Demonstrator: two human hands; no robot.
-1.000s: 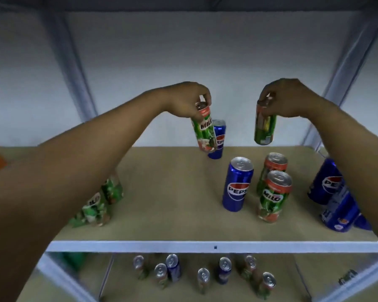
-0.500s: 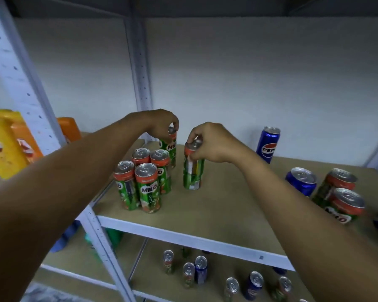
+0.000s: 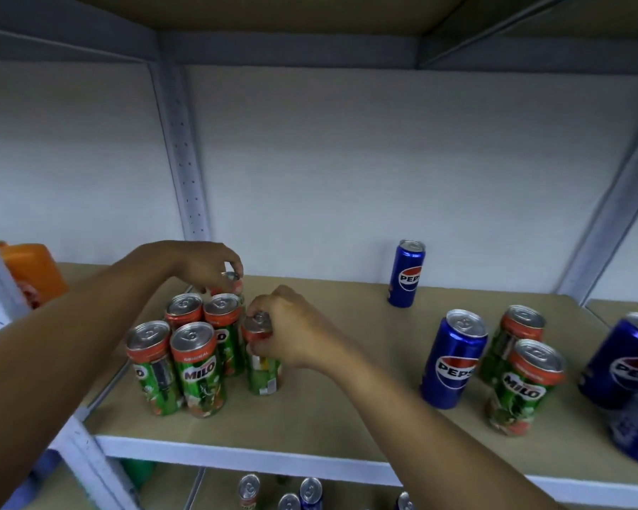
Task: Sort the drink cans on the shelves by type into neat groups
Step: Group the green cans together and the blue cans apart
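A: Where are the two cans being placed?

B: Both sit at the Milo cluster (image 3: 188, 358) on the left end of the shelf (image 3: 332, 410). The right hand (image 3: 291, 334) pinches the rim of a Milo can (image 3: 262, 366) standing just right of the cluster, fingers curled round its top. The left hand (image 3: 203, 266) has its fingertips curled on the lid of a rear can (image 3: 233, 285) behind the cluster; most of that can is hidden.

A: And outward from the cluster?

B: Well to its right stand a front Pepsi can (image 3: 453, 358) and two stray Milo cans (image 3: 520, 373), close together. Further right, more Pepsi cans (image 3: 630, 366) are cut by the frame edge. One lone Pepsi can (image 3: 406, 274) stands at the back, right of the cluster. An orange pack (image 3: 34, 274) lies beyond the upright to the left, and more cans show on the lower shelf (image 3: 280, 495).

A: What could go wrong?

B: I'd judge the cluster is tight. Letting go with a sideways drag could tip a slim can into its neighbours, and the left forearm passes right over the front cans, so lowering it could topple them.
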